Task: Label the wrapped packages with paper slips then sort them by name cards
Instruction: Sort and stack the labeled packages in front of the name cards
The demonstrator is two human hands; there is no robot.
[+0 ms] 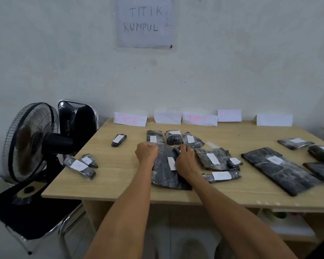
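Observation:
A flat black wrapped package with a white slip lies mid-table in front of me. My left hand is curled at its far left corner and seems to grip the wrap. My right hand rests on the package's right side, its fingers pinching a small dark package at the far edge. Several black wrapped packages with white slips lie around: three in a row behind, others to the right and a long one. Folded name cards stand along the wall.
Two small labelled packages lie near the table's left edge and one further back. A standing fan and black chairs are left of the wooden table. A paper sign hangs on the wall.

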